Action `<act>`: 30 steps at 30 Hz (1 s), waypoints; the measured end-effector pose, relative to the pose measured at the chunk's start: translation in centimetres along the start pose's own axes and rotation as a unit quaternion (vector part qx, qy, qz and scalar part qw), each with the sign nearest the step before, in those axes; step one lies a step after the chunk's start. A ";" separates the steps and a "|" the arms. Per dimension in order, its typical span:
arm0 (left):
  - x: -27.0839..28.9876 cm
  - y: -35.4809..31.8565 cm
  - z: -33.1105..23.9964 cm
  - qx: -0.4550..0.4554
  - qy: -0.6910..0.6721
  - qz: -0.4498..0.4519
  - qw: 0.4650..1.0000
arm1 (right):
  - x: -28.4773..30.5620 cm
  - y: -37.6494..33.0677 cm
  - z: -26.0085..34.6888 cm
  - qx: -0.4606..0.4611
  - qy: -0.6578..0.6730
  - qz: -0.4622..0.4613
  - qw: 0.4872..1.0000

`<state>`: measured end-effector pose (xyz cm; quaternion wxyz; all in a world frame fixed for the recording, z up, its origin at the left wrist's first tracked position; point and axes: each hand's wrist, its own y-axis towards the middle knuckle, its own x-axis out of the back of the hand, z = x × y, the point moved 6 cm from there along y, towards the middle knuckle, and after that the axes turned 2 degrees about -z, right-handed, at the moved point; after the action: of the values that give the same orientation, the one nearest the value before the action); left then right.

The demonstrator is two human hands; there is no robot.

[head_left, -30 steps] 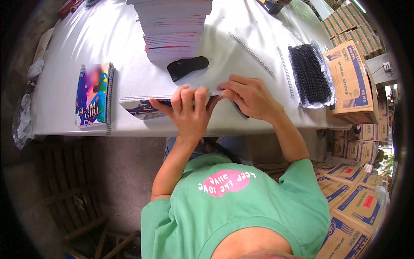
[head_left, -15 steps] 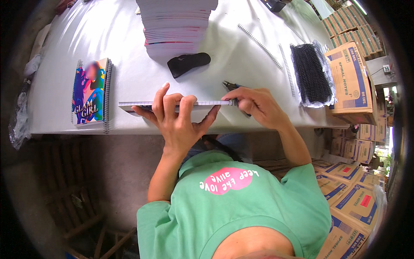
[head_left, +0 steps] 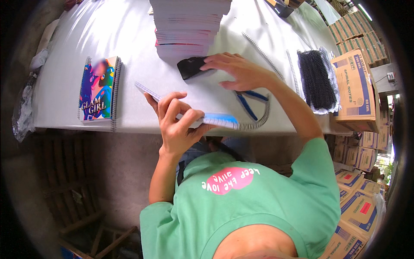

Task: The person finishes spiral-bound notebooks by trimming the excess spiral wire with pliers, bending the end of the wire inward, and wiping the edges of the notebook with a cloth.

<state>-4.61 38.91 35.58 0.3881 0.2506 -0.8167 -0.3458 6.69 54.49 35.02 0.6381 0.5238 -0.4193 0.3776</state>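
My left hand grips a thin notebook, its fingers closed round it near the table's front edge. From the notebook's right end a metal spiral coil sticks out and bends upward. My right hand is stretched over the table, fingers apart, its fingertips at the right end of a black object whose kind I cannot tell. Below that hand lie blue-handled pliers, touching or very close to the coil.
A tall stack of paper blocks stands at the back. Finished-looking spiral notebooks lie at left. On the right are loose metal coils, a bundle of black coils in plastic and a cardboard box.
My right hand has left the notebook's end and moved up to the black object. The pliers now lie on the table, more exposed. The notebook in my left hand has tilted.
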 end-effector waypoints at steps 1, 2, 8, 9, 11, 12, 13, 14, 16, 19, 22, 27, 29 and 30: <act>0.4 -0.4 -0.1 -0.021 -0.012 -0.008 1.000 | -2.3 -0.2 -0.4 -0.021 -0.038 0.005 0.999; 0.9 -0.8 -0.2 -0.041 -0.023 -0.016 0.999 | -4.6 -0.4 -0.5 -0.040 -0.074 0.010 0.996; 1.9 -3.8 -0.4 -0.066 -0.017 -0.051 0.996 | -9.1 -1.4 -2.3 -0.101 -0.045 -0.085 0.990; 1.6 -3.1 -0.3 -0.051 0.001 -0.032 0.998 | -8.9 -1.4 -2.5 -0.112 -0.028 -0.100 0.988; 0.6 -1.4 -0.6 -0.021 0.036 0.000 0.999 | -8.4 -1.3 -2.3 -0.123 -0.043 -0.135 0.982; -0.1 -0.7 -0.8 -0.001 0.056 0.024 0.998 | -7.9 -1.4 -2.2 -0.125 -0.052 -0.152 0.979; -0.5 -0.1 -1.0 0.005 0.053 0.017 0.998 | -7.6 -1.5 -2.7 -0.144 -0.032 -0.133 0.980; -0.9 0.3 -0.9 0.013 0.049 0.014 0.999 | -7.4 -1.7 -2.9 -0.166 -0.009 -0.113 0.979; -1.6 0.5 -1.2 0.024 0.045 -0.002 0.999 | -6.5 -2.6 -4.0 -0.260 0.144 -0.104 0.949; -1.8 -0.2 -1.2 0.038 0.058 -0.025 0.997 | -1.2 -4.4 -3.8 -0.327 0.492 -0.182 0.786; -1.8 -0.7 -1.0 0.043 0.055 -0.032 0.997 | 4.0 -4.9 1.0 -0.026 0.719 -0.244 0.650; -1.8 -0.8 -0.6 0.031 0.043 -0.029 0.998 | 1.4 -6.5 2.1 -0.170 0.554 -0.091 0.810; -1.6 -0.7 -0.9 0.025 0.053 -0.029 0.998 | 2.3 -6.3 2.4 -0.081 0.619 -0.138 0.769; -1.6 -0.6 -0.9 0.023 0.058 -0.029 0.998 | 2.8 -5.9 3.0 -0.033 0.638 -0.134 0.758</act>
<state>-2.87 39.27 34.82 0.4189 0.3026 -0.7929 -0.3229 12.72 50.71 35.81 0.8190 0.1910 0.1467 0.5207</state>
